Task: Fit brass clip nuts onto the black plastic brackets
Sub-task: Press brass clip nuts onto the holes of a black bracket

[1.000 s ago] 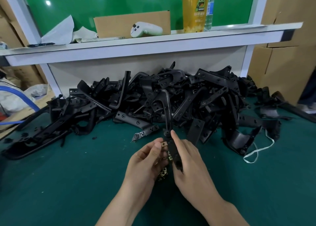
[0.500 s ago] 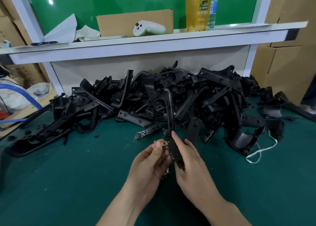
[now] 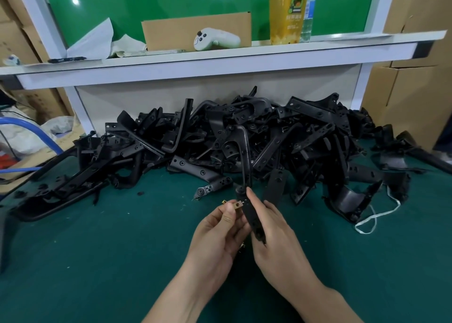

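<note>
My right hand (image 3: pixel 276 239) grips a long black plastic bracket (image 3: pixel 245 166) by its lower end, its curved top rising toward the pile. My left hand (image 3: pixel 220 234) pinches a small brass clip nut (image 3: pixel 236 204) between thumb and forefinger, right against the bracket's left edge. More brass clip nuts (image 3: pixel 242 247) show faintly under my left palm, mostly hidden. A large pile of black plastic brackets (image 3: pixel 281 139) lies on the green table mat (image 3: pixel 97 261) behind my hands.
A white shelf (image 3: pixel 220 56) runs above the pile, carrying a cardboard piece, a white controller (image 3: pixel 215 39) and a yellow drink bottle (image 3: pixel 288 12). Cardboard boxes (image 3: pixel 411 83) stand at right. A white cord (image 3: pixel 376 215) lies on the mat at right, a blue hose (image 3: pixel 31 132) at left.
My left hand has lifted the brass clip nut up along the bracket's edge. The right hand keeps its hold on the bracket; the view has tilted slightly.
</note>
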A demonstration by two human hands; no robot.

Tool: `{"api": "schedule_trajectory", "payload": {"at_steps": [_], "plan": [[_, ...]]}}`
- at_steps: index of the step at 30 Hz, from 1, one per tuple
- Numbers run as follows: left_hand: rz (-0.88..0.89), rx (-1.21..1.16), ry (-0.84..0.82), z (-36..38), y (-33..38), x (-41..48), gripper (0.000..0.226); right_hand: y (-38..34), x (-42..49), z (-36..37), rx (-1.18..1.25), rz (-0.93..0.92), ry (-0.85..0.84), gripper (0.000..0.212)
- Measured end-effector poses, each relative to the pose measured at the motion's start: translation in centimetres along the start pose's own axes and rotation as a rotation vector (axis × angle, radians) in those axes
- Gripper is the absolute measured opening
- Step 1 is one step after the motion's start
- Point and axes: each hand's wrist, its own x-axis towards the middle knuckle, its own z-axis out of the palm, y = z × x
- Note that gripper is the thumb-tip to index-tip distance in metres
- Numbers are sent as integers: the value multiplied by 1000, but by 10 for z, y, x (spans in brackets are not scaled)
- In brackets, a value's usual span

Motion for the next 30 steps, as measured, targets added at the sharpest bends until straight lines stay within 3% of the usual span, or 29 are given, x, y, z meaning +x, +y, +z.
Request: {"api": "schedule_trajectory", "payload": {"at_steps": [7, 17, 30], "plan": [[4, 23, 0, -2, 0, 1, 19, 2, 0, 1, -10, 8, -6, 93], [-36, 48, -26, -6, 3, 3, 22, -1, -1, -1, -13, 29, -62, 110], [-41, 107, -86, -10, -1, 6, 30, -2, -2, -2, -32, -13, -58, 96]]}}
